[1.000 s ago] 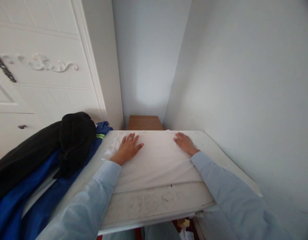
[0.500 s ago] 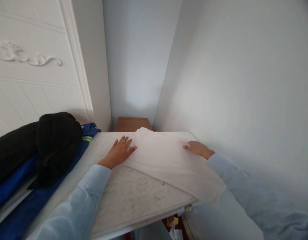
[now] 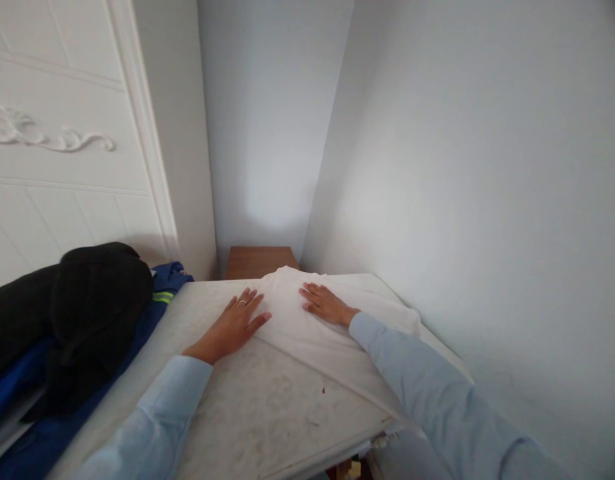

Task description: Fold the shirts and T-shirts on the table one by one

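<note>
A thin white cloth [image 3: 287,320] lies spread over the back and right part of a worn white tabletop [image 3: 267,400]. My left hand [image 3: 232,325] rests at the cloth's left edge, fingers spread, a ring on one finger. On top of the cloth, right of my left hand, my right hand [image 3: 328,304] lies flat with its fingers slightly apart. Neither hand grasps anything. My right forearm covers part of the cloth, whose near edge runs diagonally toward the table's front right corner.
Dark and blue clothing [image 3: 102,320] is heaped at the left. Behind the table stands a brown wooden piece [image 3: 261,260]. A white panelled door or cabinet [image 3: 62,180] is on the left, and a pale wall [image 3: 462,187] borders the right.
My right hand has moved left across the cloth, closer to my left hand, which has stayed at the cloth's left edge. The cloth's right part has shifted. The view has tilted slightly up.
</note>
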### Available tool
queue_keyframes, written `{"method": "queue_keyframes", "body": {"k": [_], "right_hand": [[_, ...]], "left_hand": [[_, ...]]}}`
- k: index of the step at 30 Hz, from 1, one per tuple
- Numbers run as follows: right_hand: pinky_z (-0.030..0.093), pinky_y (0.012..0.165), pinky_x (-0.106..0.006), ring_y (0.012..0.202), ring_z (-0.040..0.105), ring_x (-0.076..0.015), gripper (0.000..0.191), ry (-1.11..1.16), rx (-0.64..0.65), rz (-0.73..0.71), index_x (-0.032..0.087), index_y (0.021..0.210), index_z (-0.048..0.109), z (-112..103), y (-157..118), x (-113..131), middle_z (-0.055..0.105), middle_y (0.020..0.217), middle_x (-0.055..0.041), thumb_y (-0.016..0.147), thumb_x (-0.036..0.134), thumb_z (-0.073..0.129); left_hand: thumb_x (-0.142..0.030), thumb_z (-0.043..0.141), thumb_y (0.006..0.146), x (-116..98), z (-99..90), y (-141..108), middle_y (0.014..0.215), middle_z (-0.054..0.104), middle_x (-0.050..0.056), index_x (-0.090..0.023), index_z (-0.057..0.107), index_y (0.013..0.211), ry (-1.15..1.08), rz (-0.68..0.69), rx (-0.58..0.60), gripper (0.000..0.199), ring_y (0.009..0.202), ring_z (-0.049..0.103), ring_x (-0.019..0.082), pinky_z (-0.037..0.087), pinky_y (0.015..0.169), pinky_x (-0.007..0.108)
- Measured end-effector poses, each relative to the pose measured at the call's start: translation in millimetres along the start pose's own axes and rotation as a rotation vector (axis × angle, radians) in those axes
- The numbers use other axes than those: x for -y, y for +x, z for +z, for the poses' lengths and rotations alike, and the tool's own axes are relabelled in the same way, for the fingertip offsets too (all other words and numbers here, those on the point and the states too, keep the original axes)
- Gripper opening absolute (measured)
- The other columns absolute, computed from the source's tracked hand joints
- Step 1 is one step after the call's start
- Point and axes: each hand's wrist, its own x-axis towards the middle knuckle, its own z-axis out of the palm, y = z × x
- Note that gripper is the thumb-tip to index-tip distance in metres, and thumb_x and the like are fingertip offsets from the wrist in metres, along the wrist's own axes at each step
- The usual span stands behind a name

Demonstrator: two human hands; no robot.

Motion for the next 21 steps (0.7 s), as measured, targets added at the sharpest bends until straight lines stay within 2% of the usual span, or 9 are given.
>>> {"method": "queue_keyframes", "body": {"k": [6, 11, 15, 21], "right_hand": [[0.019, 0.121, -0.049, 0.151, 0.021, -0.0275, 0.062, -0.053, -0.084, 0.363, 0.018, 0.155, 0.034, 5.5, -5.8, -25.5, 0.025, 0.164, -0.0137, 0.104, 0.052, 0.023], [0.022, 0.118, -0.051, 0.149, 0.026, -0.0297, 0.06, -0.058, -0.11, 0.537, 0.018, 0.153, 0.036, 3.8, -10.3, -43.4, 0.028, 0.162, -0.0153, 0.104, 0.051, 0.023], [0.025, 0.115, -0.055, 0.147, 0.028, -0.0336, 0.063, -0.064, -0.144, 0.695, 0.014, 0.152, 0.037, 4.6, -25.2, -57.3, 0.03, 0.16, -0.0184, 0.103, 0.051, 0.02], [0.025, 0.114, -0.059, 0.146, 0.028, -0.0353, 0.067, -0.074, -0.155, 0.856, 0.013, 0.152, 0.034, 5.6, -53.9, -73.6, 0.031, 0.159, -0.0205, 0.101, 0.054, 0.019]], "left_hand": [[-0.057, 0.033, 0.099, -5.1, 2.8, -0.6, 0.157, 0.037, 0.016, -0.014, 0.039, 0.151, -0.046, 0.063, -0.054, 0.068, 0.149, 0.027, 0.027, 0.028, 0.12, 0.047], [-0.059, 0.035, 0.098, -10.9, 6.6, -4.3, 0.158, 0.035, 0.014, -0.015, 0.035, 0.153, -0.047, 0.095, -0.007, 0.07, 0.149, 0.027, 0.027, 0.028, 0.12, 0.045], [-0.061, 0.034, 0.097, -16.2, 9.0, -6.9, 0.158, 0.035, 0.015, -0.013, 0.027, 0.156, -0.053, 0.092, 0.029, 0.076, 0.147, 0.031, 0.026, 0.031, 0.119, 0.042], [-0.061, 0.031, 0.098, -27.9, 13.1, -9.1, 0.16, 0.03, 0.016, -0.012, 0.023, 0.157, -0.035, 0.09, 0.158, 0.077, 0.149, 0.026, 0.03, 0.021, 0.12, 0.054]]}}
